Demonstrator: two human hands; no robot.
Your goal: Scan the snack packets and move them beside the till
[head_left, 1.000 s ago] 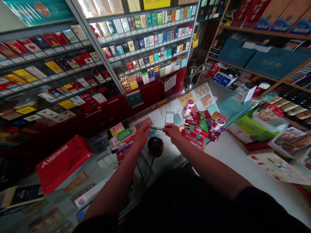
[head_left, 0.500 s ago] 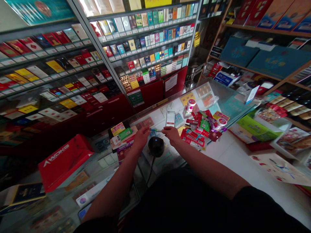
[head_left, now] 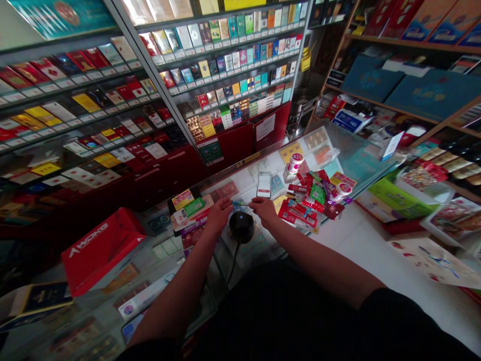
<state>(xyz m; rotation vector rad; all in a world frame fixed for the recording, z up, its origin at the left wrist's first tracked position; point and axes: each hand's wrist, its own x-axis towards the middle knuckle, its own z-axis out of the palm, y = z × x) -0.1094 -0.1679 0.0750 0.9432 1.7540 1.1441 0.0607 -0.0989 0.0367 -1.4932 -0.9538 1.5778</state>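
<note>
Head view: bare glass runs from the phone [head_left: 263, 185] to the worktop's [head_left: 349, 150] far edge. Sweets [head_left: 296, 213] crowd the right, reaching the near edge; cartons [head_left: 191, 210] sit close on the left. Forearms converge forward, the left hand [head_left: 220, 214] and right hand [head_left: 266, 211] pinching opposite ends of a slim packet [head_left: 241, 203], level above the worktop, just beyond the scanner [head_left: 241, 228].

Shop: shelves [head_left: 151, 70] of small packs [head_left: 232, 29], glass counter [head_left: 355, 150].
</note>
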